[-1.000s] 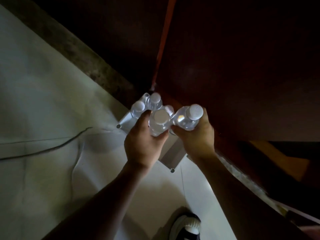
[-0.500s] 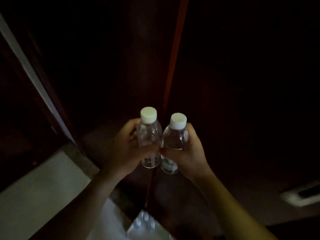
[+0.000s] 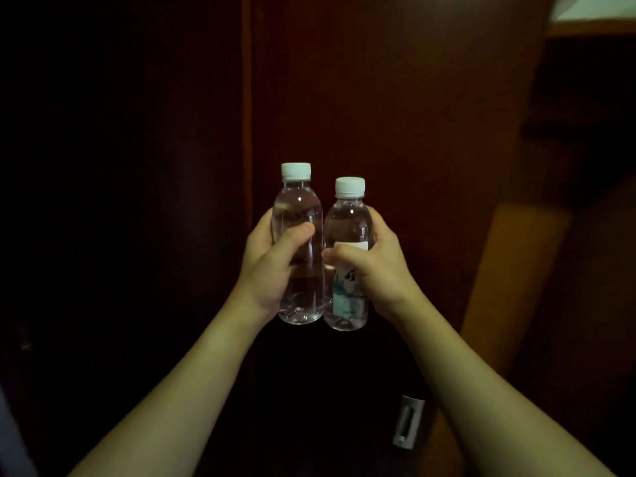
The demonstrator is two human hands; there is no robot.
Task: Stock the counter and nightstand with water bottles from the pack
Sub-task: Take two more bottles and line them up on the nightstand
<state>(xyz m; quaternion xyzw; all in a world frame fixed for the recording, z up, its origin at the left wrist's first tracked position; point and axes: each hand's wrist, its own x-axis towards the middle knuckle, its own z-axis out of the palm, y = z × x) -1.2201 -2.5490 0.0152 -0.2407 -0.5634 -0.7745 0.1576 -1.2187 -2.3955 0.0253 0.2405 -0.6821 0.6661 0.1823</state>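
Currently, left hand (image 3: 272, 266) is wrapped around one water bottle (image 3: 298, 242), fingers closed on its mid-body; right hand (image 3: 377, 270) grips a second bottle (image 3: 347, 270) the same way, thumb across the label. Both bottles upright, capped, side by side and touching or nearly so, held at chest height before dark wood panels (image 3: 378, 98). No surface or nightstand in view; the pack is out of view too. Risks, as judged: room is very dim, so a bottle could be set on an edge and topple; smooth plastic could slip in a loose one-handed grip; bottles knocking together could jar either hold.
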